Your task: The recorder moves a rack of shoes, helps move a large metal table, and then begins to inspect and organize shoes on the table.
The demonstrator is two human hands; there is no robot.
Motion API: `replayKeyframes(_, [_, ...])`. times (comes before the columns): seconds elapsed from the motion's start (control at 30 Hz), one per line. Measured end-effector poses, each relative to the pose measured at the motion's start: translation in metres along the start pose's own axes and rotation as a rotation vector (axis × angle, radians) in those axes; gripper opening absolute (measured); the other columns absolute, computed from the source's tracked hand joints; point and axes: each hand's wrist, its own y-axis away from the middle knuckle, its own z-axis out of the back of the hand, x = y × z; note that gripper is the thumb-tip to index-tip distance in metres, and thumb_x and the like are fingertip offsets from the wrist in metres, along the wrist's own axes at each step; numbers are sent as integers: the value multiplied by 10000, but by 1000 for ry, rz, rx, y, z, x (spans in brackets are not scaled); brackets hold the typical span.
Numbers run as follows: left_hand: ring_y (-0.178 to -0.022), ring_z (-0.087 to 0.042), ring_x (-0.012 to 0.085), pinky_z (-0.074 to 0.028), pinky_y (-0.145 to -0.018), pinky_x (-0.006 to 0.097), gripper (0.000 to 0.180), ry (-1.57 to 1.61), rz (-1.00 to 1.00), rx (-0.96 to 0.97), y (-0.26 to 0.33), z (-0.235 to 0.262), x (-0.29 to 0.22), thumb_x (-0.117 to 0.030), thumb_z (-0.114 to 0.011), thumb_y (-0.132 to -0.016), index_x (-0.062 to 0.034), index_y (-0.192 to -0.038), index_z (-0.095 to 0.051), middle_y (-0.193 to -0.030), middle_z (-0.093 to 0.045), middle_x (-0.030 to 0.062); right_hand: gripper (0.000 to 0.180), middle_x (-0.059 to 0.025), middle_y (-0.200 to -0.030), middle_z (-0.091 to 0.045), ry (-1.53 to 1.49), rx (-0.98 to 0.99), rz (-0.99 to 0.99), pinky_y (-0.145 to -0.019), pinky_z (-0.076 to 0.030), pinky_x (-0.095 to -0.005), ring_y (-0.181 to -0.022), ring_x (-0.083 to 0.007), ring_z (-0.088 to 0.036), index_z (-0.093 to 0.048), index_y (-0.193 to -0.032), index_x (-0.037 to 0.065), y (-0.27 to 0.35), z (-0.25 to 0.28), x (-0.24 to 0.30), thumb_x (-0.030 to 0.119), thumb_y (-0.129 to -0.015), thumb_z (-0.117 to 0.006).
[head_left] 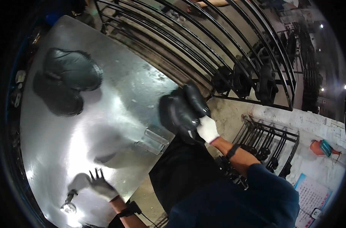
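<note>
My right hand (208, 130), in a white glove, is closed on a pair of black shoes (179, 112) at the right edge of the metal table (127, 68). Its fingertips are partly hidden behind them. My left hand (102, 188), gloved in white with dark fingertips, hovers low over the table's near side, fingers spread and holding nothing. Closest to it lies a small tool (70, 201) with a dark handle and a shiny round end. Farther off, at the table's far left, rest two more black shoe-like pieces (76, 70), one overlapping the other.
A clear or shiny rectangular piece (154, 140) lies near the table's right edge. Beyond that edge stands a black metal rack (203, 49) with several black shoes on its lower bars. A smaller rack (269, 142) with dark shoes is to the right, by a white wall.
</note>
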Motion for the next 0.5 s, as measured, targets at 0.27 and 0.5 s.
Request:
replayKeyframes(0.27, [-1483,-216,525,-160,-1186,663,777,-1341,-834,980,70,-134,119,-560,-528,-948,-35,-1508,-403,-1601,-293,277,391,-283,-991,-693,-27,215,-711,-850,-531,-496,-983,-474,-652,-704,-985,-15,-24,-198,-290,365,-894,-684])
replayKeyframes(0.5, [-1426,-338,531,-381,-1096,620,1085,-1745,-704,815,62,-84,118,-744,-671,-699,-17,-1479,-472,-1562,-406,225,407,-238,-1199,-684,236,-139,-825,-978,-499,-444,-1135,-389,-645,-686,-1184,36,-177,-370,-500,343,-931,-600])
